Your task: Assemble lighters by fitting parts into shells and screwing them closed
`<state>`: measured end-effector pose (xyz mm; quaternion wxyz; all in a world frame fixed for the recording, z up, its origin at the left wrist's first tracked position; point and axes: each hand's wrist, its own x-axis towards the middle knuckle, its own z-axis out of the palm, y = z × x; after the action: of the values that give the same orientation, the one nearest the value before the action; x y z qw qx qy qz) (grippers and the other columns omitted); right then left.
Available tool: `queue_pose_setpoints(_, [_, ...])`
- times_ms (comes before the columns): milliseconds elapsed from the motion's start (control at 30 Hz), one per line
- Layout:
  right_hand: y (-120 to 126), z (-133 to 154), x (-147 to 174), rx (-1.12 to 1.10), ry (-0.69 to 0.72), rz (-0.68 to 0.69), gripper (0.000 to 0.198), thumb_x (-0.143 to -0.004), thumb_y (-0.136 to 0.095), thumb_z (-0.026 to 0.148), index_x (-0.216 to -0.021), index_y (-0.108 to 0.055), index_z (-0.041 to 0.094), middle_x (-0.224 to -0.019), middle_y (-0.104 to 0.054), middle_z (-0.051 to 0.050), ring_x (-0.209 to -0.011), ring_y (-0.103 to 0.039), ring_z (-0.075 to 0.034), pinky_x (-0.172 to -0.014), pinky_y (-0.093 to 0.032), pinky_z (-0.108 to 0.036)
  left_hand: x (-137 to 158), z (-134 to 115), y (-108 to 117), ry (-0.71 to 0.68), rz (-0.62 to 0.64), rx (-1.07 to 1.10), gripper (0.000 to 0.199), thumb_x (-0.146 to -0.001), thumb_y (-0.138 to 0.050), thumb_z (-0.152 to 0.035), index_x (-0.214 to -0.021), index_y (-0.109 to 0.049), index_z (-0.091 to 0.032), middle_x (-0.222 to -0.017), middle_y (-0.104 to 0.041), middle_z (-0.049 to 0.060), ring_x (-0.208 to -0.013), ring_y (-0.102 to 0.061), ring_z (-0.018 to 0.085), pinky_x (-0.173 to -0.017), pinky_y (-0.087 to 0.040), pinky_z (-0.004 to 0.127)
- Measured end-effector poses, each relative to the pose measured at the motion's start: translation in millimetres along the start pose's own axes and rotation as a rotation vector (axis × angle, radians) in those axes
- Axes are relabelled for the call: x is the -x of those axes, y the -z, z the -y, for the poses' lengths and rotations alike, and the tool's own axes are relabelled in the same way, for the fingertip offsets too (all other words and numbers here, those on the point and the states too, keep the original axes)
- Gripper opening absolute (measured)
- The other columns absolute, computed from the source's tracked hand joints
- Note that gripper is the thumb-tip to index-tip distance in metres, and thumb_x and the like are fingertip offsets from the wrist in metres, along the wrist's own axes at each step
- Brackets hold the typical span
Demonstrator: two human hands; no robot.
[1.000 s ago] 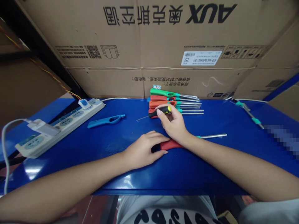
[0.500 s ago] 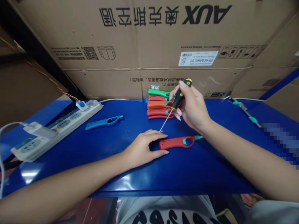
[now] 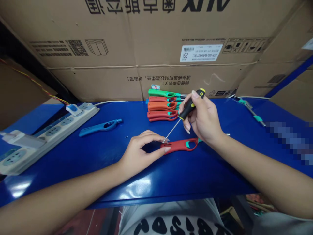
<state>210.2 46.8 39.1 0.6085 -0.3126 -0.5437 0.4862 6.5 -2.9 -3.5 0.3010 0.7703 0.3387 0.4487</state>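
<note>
A red stick lighter (image 3: 177, 145) with a green trigger lies across the blue tabletop, its nozzle end partly hidden by my right wrist. My left hand (image 3: 138, 150) pinches the lighter's left end between thumb and fingers. In my right hand (image 3: 206, 122) is a screwdriver (image 3: 187, 109) with a black and yellow handle. Its thin shaft slants down to the lighter's left end, the tip close by my left fingertips. Whether a screw sits under the tip I cannot make out.
Behind lie a green lighter (image 3: 156, 93), an orange one (image 3: 158, 106) and red ones, beside a numbered tag (image 3: 156, 87). A blue lighter casing (image 3: 97, 128) and power strip (image 3: 57, 132) are left. Lighter parts (image 3: 258, 119) lie right; a cardboard box (image 3: 151, 49) stands behind.
The screwdriver tip has moved from behind the red lighter onto its left end. My left thumb and fingers have closed on that end. The whole view has shifted slightly.
</note>
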Motion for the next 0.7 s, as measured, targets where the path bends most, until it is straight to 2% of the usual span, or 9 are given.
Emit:
queue_pose_setpoints(433, [0.2,-3.9,-0.8,0.005,-0.021,-0.028,0.044,-0.088,-0.063,0.066,-0.084,-0.051,0.024,-0.066,-0.061,0.006,-0.032,-0.047,-0.007,-0.027,-0.036,-0.023,-2.4,1.2,1.9,-0.014,0.032,-0.022,0.004,-0.086,-0.077,-0.018,-0.087,-0.080,-0.020,-0.085,-0.079,0.003,-0.079,-0.071,0.016,-0.077,-0.057,0.029])
queue_pose_setpoints(600, [0.7,-6.1,-0.8,0.018,-0.029,-0.027,0.044,-0.089,-0.061,0.067,-0.085,-0.050,0.024,-0.067,-0.061,0.006,-0.032,-0.046,-0.006,-0.027,-0.036,-0.022,-3.8,1.0,4.5,-0.020,-0.003,-0.044,0.000,-0.084,-0.080,-0.020,-0.084,-0.080,-0.020,-0.082,-0.079,0.003,-0.076,-0.071,0.017,-0.075,-0.056,0.030])
queue_pose_setpoints(700, [0.2,-6.0,-0.3,0.014,-0.032,-0.033,0.043,-0.089,-0.062,0.065,-0.084,-0.051,0.024,-0.066,-0.063,0.005,-0.032,-0.046,-0.006,-0.027,-0.035,-0.022,-4.2,1.2,5.9,-0.001,-0.019,-0.072,0.005,-0.082,-0.082,-0.022,-0.087,-0.079,-0.021,-0.084,-0.079,0.003,-0.077,-0.071,0.017,-0.075,-0.056,0.029])
